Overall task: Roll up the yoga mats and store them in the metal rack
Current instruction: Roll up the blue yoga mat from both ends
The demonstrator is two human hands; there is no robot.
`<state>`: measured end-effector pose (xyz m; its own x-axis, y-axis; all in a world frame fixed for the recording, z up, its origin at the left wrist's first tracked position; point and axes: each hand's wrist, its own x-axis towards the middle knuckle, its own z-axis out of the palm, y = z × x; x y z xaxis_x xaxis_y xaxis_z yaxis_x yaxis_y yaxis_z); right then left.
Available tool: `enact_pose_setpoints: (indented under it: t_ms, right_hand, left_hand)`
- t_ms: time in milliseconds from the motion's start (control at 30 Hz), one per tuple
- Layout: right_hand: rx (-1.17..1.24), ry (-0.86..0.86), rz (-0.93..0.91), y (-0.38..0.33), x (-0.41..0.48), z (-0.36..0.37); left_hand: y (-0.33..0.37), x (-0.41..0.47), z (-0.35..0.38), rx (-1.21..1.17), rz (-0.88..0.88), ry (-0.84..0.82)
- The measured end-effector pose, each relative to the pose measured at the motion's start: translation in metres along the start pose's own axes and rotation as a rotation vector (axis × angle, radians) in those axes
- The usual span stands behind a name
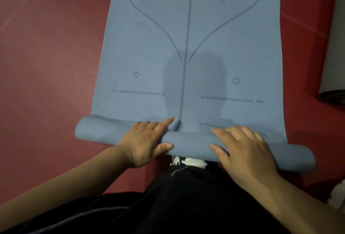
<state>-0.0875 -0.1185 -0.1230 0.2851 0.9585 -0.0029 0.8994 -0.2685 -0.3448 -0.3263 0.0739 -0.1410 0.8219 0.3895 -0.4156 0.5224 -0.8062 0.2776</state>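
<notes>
A blue yoga mat (pixel 186 37) with darker alignment lines lies flat on the red floor, stretching away from me. Its near end is wound into a roll (pixel 188 143) running left to right. My left hand (pixel 147 142) lies over the left half of the roll, fingers curved across the top and thumb against the near side. My right hand (pixel 242 148) lies over the right half, its fingers spread fairly straight across the top. The metal rack is out of view.
Red floor (pixel 46 56) surrounds the mat on both sides. A grey rolled mat (pixel 334 56) lies at the right edge. My dark trousers and a white shoe (pixel 194 162) sit just behind the roll. Something pale shows at the lower right corner (pixel 338 196).
</notes>
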Motion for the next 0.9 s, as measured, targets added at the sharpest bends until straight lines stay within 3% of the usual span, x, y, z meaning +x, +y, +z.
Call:
enact_pose_setpoints:
  t_ms: [133, 267, 433, 567, 633, 800, 900]
  right_hand:
    - [-0.066, 0.016, 0.036, -0.001, -0.008, 0.009]
    - [-0.034, 0.031, 0.043, 0.009, 0.004, 0.021]
    - [0.117, -0.164, 0.120, 0.016, 0.023, 0.016]
    - [0.181, -0.418, 0.200, 0.021, 0.039, 0.006]
    - [0.169, -0.457, 0.205, 0.022, 0.041, 0.004]
    - [-0.047, -0.094, 0.085, 0.005, 0.029, 0.008]
    - [-0.150, -0.091, 0.132, -0.014, 0.021, 0.010]
  left_hand:
    - [-0.003, 0.007, 0.001, -0.061, 0.000, -0.057]
    - [0.002, 0.002, 0.006, 0.015, -0.009, 0.164]
    - [0.016, -0.007, 0.010, 0.113, -0.130, 0.334]
    - [0.010, -0.012, 0.012, 0.135, -0.027, 0.319]
    - [0.006, -0.005, 0.008, 0.122, -0.023, 0.287]
    - [0.000, 0.011, -0.004, 0.056, -0.071, 0.125]
    - [-0.004, 0.020, -0.014, 0.005, -0.112, -0.005]
